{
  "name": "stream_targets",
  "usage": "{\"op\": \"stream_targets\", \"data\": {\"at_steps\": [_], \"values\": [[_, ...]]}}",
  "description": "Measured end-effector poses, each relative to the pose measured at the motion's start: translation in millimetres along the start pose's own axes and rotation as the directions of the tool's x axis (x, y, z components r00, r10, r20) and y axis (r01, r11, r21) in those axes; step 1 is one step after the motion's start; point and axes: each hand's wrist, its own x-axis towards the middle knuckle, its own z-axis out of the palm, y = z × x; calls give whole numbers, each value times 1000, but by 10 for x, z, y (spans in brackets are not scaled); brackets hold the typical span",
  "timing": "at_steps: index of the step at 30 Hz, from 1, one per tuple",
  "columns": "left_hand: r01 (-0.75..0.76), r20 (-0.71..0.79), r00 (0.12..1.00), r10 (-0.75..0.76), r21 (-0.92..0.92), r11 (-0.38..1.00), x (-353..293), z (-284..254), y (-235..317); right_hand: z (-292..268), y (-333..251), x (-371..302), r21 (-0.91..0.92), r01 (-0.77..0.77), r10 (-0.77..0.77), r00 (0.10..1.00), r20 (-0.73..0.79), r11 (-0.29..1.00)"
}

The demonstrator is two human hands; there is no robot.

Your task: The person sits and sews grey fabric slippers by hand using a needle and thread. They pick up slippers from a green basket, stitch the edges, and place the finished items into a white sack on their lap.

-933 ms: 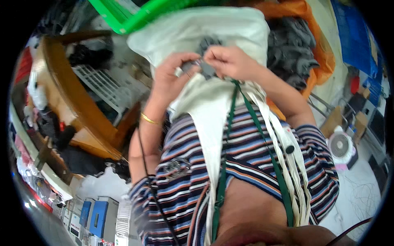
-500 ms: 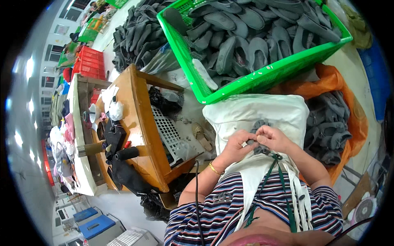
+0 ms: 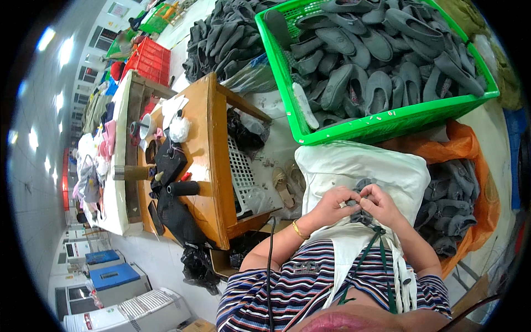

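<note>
Over my lap, on the white cloth (image 3: 315, 166), lies a small bunched piece of grey fabric (image 3: 362, 186). Its colour matches the grey shoes nearby, but my fingers cover most of it and its exact kind cannot be told. My left hand (image 3: 333, 206) pinches it from the left, fingers bent and thumb pressed in. From the right, my right hand (image 3: 383, 205) pinches it too, thumb and forefinger together. The fingertips of both hands nearly meet over the fabric. Whether they also hold something thin, such as a thread, is too small to see.
A green crate (image 3: 307, 135) heaped with grey slip-on shoes (image 3: 379, 91) stands just beyond my lap. To my right is an orange sack (image 3: 481, 221) of grey shoes. A wooden table (image 3: 202, 138) with a black machine stands left; more grey shoes (image 3: 227, 41) are piled behind it.
The whole view has shifted, so the crate and table sit farther right in the picture. Both hands stay together on the grey fabric, with small finger movements.
</note>
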Motion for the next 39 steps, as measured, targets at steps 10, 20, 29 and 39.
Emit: {"op": "stream_targets", "data": {"at_steps": [10, 20, 29, 39], "values": [[36, 14, 999, -35, -92, 995, -44, 59, -99, 27, -124, -22, 195, 3, -23, 995, 102, 981], [229, -37, 971, -237, -150, 962, -13, 209, -198, -81, -266, 23, -290, -68, 71, 997, 0, 955], [404, 8, 901, -433, -381, 832, 11, 140, -152, -67, -131, -24, -235, -131, 114, 990, -86, 963], [241, -92, 967, -239, 8, 970, -73, 196, -288, 1, -336, -51, -605, 146, -308, 936, -172, 783]]}}
